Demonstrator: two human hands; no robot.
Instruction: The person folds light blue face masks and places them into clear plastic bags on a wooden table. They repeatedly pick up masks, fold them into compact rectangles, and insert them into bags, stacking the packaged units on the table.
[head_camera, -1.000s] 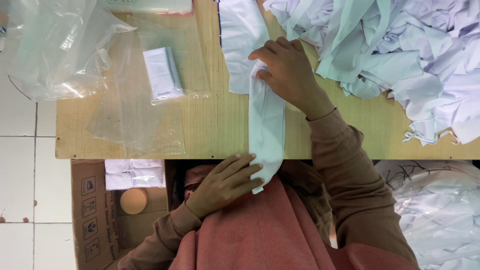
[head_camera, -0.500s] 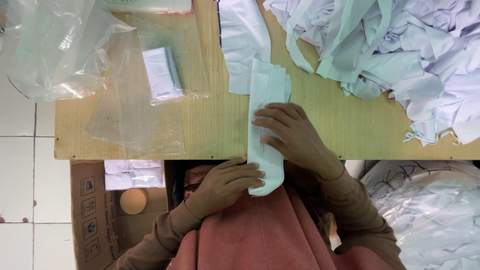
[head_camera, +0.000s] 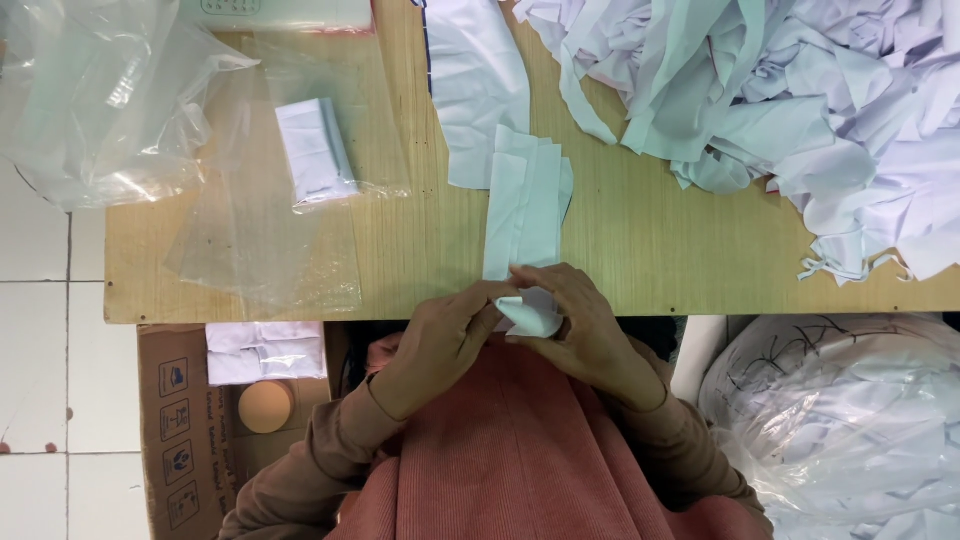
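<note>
While you look down over the near edge of the wooden table (head_camera: 640, 250), this is how things lie:

Cloth strip: a long pale folded cloth strip (head_camera: 528, 200) runs from mid-table toward you; its near end is curled up at the table edge, right between your two hands.

Left hand: your left hand (head_camera: 440, 340) comes in from the left, fingers bent and closed on the curled near end of the strip, thumb and forefinger pinching it.

Right hand: your right hand (head_camera: 585, 330) sits just right of the curl, fingers arched over it and touching the cloth; it seems to be gripping the fold too, though the fingers hide the exact hold.

Hands to each other: fingertips nearly meet above the curl, with the rest of the strip lying flat on the table beyond them.

Loose cloth heap: a big heap of white and pale green cloth pieces (head_camera: 800, 110) fills the far right of the table, well apart from your hands.

Plastic bags: clear plastic bags (head_camera: 110, 110) lie on the left, one flat bag holding a small folded white bundle (head_camera: 315, 150).

Cardboard box: a cardboard box (head_camera: 180, 420) stands on the floor under the left edge, with folded white cloth inside.

Sack: a full clear sack of white cloth (head_camera: 850, 420) sits at your right side.
</note>
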